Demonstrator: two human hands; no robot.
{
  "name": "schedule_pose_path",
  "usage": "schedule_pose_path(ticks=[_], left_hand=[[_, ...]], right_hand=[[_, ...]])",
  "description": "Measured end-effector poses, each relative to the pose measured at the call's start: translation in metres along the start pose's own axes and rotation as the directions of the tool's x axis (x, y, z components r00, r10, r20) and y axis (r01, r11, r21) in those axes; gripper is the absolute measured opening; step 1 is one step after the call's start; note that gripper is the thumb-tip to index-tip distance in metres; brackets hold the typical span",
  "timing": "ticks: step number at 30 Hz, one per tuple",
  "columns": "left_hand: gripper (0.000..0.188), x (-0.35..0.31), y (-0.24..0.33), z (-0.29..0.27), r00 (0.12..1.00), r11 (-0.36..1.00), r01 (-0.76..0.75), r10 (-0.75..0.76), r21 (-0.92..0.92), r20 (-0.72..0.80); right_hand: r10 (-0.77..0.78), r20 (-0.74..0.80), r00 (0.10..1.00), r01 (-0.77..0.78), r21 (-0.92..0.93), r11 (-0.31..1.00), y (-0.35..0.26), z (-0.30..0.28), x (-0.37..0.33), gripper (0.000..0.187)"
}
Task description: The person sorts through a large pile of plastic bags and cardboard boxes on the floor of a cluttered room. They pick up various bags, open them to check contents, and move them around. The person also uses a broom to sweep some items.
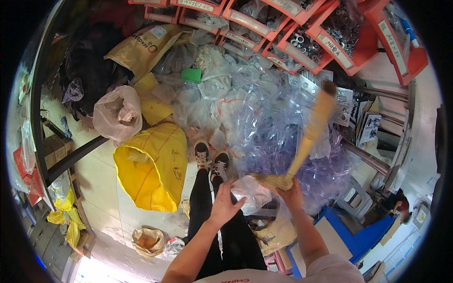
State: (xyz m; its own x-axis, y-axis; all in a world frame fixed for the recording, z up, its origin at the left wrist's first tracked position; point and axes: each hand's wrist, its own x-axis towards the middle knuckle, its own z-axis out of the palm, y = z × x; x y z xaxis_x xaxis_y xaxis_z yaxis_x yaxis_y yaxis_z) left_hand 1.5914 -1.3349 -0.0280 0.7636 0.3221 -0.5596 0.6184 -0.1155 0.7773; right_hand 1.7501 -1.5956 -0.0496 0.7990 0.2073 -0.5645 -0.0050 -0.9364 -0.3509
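My right hand (290, 191) is closed round a long yellow straw broom (309, 132). Its pale handle slants up and to the right, ending in a brown tip, and tan bristles show beside my fist. To the left, my left hand (227, 203) is held with thumb and fingers apart. A crumpled whitish plastic bag (252, 192) lies between the two hands, close to the left fingertips; whether they touch it I cannot tell. Beyond the hands spreads a large heap of clear and purplish plastic film (283, 127).
A yellow woven sack (163, 165) stands open left of my feet, beside a whitish plastic bag (118, 115). Red parts bins (325, 40) with metal hardware line the far side. A brown paper sack (148, 241) sits at lower left. At lower right is a blue surface (330, 231).
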Motion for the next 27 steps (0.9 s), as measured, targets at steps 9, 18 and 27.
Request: schedule_pose_path(ticks=[9, 18, 27], left_hand=[[0.039, -0.004, 0.115, -0.123, 0.887, 0.545, -0.299, -0.143, -0.783, -0.438], [0.010, -0.013, 0.141, -0.108, 0.878, 0.808, -0.478, 0.451, -0.345, -0.160], [0.026, -0.024, 0.212, -0.102, 0.782, 0.677, -0.587, 0.615, -0.443, -0.097]], right_hand=[[-0.530, 0.248, 0.811, 0.584, -0.272, 0.765, -0.134, 0.001, 0.043, 0.064], [0.040, 0.770, 0.637, -0.748, 0.630, -0.208, -0.207, 0.006, 0.012, 0.062], [-0.393, 0.493, 0.776, -0.402, -0.092, -0.911, -0.238, -0.023, -0.011, 0.012]])
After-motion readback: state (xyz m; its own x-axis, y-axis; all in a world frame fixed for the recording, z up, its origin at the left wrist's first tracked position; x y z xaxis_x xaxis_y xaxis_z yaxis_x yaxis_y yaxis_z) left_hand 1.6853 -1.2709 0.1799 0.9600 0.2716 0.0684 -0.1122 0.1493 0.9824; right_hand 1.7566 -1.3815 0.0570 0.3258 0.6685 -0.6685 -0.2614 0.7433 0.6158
